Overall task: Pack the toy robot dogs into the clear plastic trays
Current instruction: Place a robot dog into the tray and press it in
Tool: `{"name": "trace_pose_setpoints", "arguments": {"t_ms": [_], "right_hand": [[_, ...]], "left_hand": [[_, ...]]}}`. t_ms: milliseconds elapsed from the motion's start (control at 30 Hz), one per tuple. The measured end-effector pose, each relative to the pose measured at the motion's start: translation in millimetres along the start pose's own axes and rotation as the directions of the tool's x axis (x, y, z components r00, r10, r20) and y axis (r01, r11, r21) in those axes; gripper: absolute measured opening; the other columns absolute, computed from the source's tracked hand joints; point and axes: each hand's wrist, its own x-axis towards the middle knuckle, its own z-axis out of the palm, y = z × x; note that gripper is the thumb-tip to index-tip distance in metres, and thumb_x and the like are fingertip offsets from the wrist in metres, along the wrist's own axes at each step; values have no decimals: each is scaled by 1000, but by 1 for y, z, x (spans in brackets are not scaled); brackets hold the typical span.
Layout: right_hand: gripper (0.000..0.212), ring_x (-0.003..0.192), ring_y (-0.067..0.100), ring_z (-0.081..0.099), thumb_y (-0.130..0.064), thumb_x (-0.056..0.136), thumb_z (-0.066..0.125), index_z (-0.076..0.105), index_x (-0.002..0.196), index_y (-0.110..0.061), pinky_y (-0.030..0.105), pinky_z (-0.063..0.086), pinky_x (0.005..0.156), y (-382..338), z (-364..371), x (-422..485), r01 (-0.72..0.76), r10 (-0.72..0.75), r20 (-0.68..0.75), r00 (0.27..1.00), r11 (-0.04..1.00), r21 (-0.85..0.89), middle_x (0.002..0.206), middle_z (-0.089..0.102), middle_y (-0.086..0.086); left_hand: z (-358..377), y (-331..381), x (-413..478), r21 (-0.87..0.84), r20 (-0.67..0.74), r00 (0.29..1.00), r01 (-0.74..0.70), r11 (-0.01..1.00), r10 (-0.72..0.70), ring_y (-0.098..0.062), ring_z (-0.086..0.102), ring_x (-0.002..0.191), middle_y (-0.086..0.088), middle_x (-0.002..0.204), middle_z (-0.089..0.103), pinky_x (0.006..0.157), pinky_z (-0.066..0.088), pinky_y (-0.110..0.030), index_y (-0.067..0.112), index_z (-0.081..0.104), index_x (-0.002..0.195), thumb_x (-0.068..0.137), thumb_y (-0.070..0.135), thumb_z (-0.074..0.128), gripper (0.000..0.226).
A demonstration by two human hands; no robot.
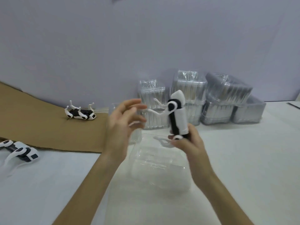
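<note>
"While the toy robot dog (177,116) stands on end in my right hand (186,143), which is curled round its lower end above the middle of the desk (243,159), I'd tuck its legs in before anything else."

"What's your left hand doing?"

"My left hand (123,120) is spread and holds nothing. Its fingertips are just beside the white leg that juts out toward it. I'd fold that leg against the body gently, since it looks thin and springy."

"Then where does it go?"

"Into the clear plastic tray (155,158) lying on the desk right under my hands. I can barely make out its moulded hollow, so I'd turn the dog level, lower it slowly and feel for the fit rather than force it."

"Anything nearby?"

"Stacked trays (186,88) along the back edge. A second dog (80,113) lies belly-up on the cardboard (40,124), and a third dog (19,150) is at the left edge."
</note>
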Motion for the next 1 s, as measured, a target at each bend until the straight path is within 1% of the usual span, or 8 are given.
{"name": "trace_pose_setpoints", "arguments": {"t_ms": [100,200,433,533,633,800,900,1000], "right_hand": [[34,85,21,63,-18,64,57,56,97,-11,31,50,76,-7,-33,14,-66,72,-109,991,996,60,87,60,6],[30,80,25,62,-19,65,54,57,93,-7,39,49,82,-11,-53,24,-150,165,-96,982,978,147,82,62,6],[42,76,27,63,-30,79,63,64,112,-4,37,54,71,-7,-56,20,-325,312,91,946,908,265,91,59,14],[51,86,24,68,-36,77,71,65,116,-3,33,58,65,-4,-50,20,-338,325,95,941,925,175,95,62,10],[50,89,21,66,-37,77,79,68,111,-3,36,60,71,-4,-47,23,-312,304,85,949,942,120,93,60,11],[52,100,29,73,-38,75,75,65,118,-9,48,61,74,-8,-41,24,-266,258,81,963,958,103,104,69,11],[47,100,33,73,-37,79,70,67,119,-11,44,62,76,-10,-42,22,-239,230,118,966,969,71,107,71,12],[46,99,35,73,-38,82,66,68,120,-12,35,61,74,-12,-47,20,-223,213,135,968,973,60,107,72,16]], "left_hand": [[-27,-38,-8,614,-16,999,-23,789,42,-2,60,92,11,115,64,80,47,-25,32,62,111,90,39,65,22],[-38,-74,-31,827,4,987,89,556,-163,2,52,98,20,114,46,81,44,-28,45,48,117,79,57,74,47],[-35,-88,-19,667,10,991,93,739,-133,-5,58,108,8,121,55,85,46,-18,37,52,120,89,21,73,41],[-32,-83,-19,702,-130,991,69,709,32,-7,53,106,14,119,47,83,46,-28,39,48,120,83,52,72,46],[-28,-83,-32,759,-59,985,149,634,-161,-3,50,96,26,111,38,80,46,-30,49,36,122,64,82,63,72],[-28,-82,-37,650,131,902,235,723,-411,1,65,95,16,117,63,81,54,-21,42,49,125,85,40,76,48],[-35,-66,-37,489,80,937,259,833,-339,1,65,105,13,117,68,82,49,-16,38,59,123,82,51,77,46],[-41,-64,-59,582,73,953,199,789,-294,6,59,105,21,113,62,83,44,-17,41,57,121,71,55,75,55]]}}
